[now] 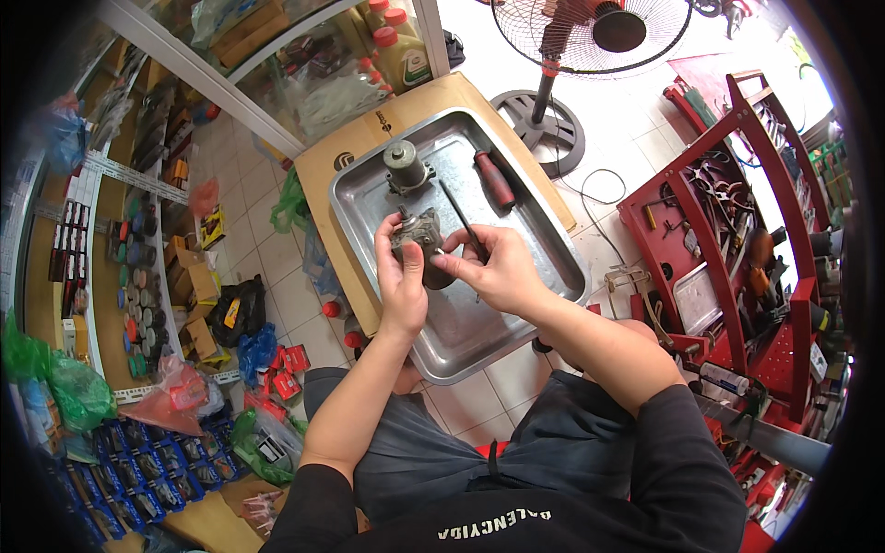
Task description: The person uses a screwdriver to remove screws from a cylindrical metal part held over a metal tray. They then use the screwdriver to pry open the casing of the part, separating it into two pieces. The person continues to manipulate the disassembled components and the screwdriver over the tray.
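Observation:
My left hand (pixel 404 276) is wrapped round a grey, grimy small starter motor (pixel 424 230), held above a shallow metal tray (pixel 461 336). Between the fingers of my right hand (pixel 498 267) is a slim dark screwdriver (pixel 458 210), its shaft slanting up and to the left. The right thumb and fingertips also press near the motor's lower end; the screwdriver's handle is mostly hidden by that hand. Inside the tray, a second motor (pixel 404 169) stands upright at the far left. A red-handled screwdriver (pixel 495 180) lies at the far right of the tray.
The tray rests on a cardboard sheet (pixel 327 198). A pedestal fan (pixel 539 129) stands beyond it. On the right is a red tool rack (pixel 687 221) full of hand tools. Shelves of boxes (pixel 101 267) line the left, with bags and packages (pixel 267 442) below.

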`<act>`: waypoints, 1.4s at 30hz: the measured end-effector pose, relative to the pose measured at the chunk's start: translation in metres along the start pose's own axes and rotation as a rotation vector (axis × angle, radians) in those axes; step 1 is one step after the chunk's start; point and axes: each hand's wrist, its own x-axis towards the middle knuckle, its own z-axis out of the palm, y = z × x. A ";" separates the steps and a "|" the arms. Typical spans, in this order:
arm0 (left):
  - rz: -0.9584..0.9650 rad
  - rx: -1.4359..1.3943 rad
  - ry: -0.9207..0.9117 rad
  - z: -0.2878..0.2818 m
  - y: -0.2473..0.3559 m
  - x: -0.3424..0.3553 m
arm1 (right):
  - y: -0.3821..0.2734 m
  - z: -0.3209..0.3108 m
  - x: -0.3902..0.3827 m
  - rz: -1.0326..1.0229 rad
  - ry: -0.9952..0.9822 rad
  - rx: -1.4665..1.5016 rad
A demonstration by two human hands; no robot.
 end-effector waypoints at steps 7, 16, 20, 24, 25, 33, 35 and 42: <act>-0.116 -0.293 0.085 -0.029 0.013 0.022 | 0.003 -0.047 0.019 -0.038 -0.436 -0.395; -0.254 -0.438 0.088 -0.039 0.026 0.031 | 0.000 -0.053 0.019 -0.029 -0.412 -0.700; -0.374 -0.520 0.017 -0.032 0.030 0.028 | 0.001 -0.057 0.025 0.000 -0.250 -0.447; -0.449 -0.539 -0.053 -0.024 0.031 0.026 | -0.001 -0.058 0.026 0.266 -0.319 0.210; -0.465 -0.585 -0.093 -0.026 0.027 0.025 | -0.004 -0.056 0.025 0.266 -0.343 0.248; -0.547 -0.714 -0.204 -0.016 0.018 0.019 | -0.017 -0.038 0.011 0.031 -0.280 -0.031; -0.561 -0.730 -0.136 -0.011 0.022 0.019 | -0.015 -0.034 0.011 -0.131 -0.199 -0.233; -0.513 -0.854 -0.157 -0.017 0.031 0.018 | -0.001 -0.007 -0.001 -0.423 0.122 -0.476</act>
